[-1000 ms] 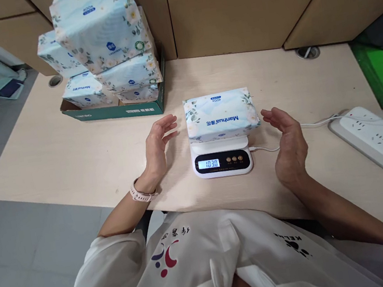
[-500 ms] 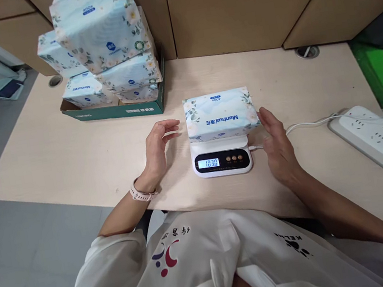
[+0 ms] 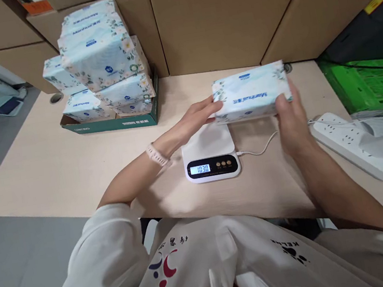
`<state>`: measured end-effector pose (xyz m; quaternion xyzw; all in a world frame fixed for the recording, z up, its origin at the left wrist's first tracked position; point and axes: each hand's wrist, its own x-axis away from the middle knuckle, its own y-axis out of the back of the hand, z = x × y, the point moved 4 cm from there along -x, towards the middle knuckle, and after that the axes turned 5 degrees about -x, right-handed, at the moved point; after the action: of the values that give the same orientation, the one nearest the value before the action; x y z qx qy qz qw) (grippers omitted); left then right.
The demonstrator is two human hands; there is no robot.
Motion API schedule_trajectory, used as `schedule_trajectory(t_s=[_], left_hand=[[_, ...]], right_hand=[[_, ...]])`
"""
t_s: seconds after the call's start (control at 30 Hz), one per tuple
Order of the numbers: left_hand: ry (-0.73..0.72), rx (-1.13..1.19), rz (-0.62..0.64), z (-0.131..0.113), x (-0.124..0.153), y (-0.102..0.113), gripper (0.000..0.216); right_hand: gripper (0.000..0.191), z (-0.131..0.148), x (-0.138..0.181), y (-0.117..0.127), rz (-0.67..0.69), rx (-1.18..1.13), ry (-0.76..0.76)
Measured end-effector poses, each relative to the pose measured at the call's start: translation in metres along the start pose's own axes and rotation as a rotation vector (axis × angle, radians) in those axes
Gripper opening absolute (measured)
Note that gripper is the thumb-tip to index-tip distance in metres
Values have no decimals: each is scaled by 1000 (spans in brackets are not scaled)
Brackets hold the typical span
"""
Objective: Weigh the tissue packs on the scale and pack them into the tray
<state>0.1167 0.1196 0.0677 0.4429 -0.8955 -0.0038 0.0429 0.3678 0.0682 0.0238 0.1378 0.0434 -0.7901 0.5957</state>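
Note:
Between both hands is a tissue pack (image 3: 249, 92), light blue and white with printed flowers, raised off the scale towards its right. My left hand (image 3: 198, 118) presses on the pack's left end, its fingers partly hidden behind it. My right hand (image 3: 290, 117) grips the right end with the thumb on the front. Below and to the left stands a white digital scale (image 3: 210, 155); its platform is bare and its lit display reads 103.0. A white cable runs from its right side.
A green cardboard tray (image 3: 111, 123) at the back left holds several stacked tissue packs (image 3: 99, 56). Brown cardboard boxes (image 3: 208, 23) line the table's back edge. A white power strip (image 3: 356, 143) lies at the right, near a green crate (image 3: 372, 84).
Both hands have closed on the tissue pack, lifted it off the scale and carried it to the right. The display still reads 103.0. The camera view has shifted a little.

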Motion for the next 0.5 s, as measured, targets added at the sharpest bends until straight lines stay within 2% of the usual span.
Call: schedule_trajectory(t_s=[0.07,0.17,0.23,0.3,0.37,0.43,0.5], left_hand=[[36,58,103,8,-51,-19,50],[143,135,184,27,-113,-51,44],[204,158,190,35,-136,-70,42],[239,154,180,35,-142,-82,43],[228,118,132,26,-135,-84,46],[154,47,40,11,-119,-75,51],[10,-49,-48,-9,-96,-58,52]], right_hand=[[73,-8,-26,24,-141,72,56],[59,-25,-53,57,-298,182,-38],[58,-29,-57,72,-378,267,-111],[62,-22,-51,77,-415,424,-63],[61,-12,-43,65,-313,603,92],[52,-8,-37,42,-91,702,223],[38,-13,-37,21,113,671,262]])
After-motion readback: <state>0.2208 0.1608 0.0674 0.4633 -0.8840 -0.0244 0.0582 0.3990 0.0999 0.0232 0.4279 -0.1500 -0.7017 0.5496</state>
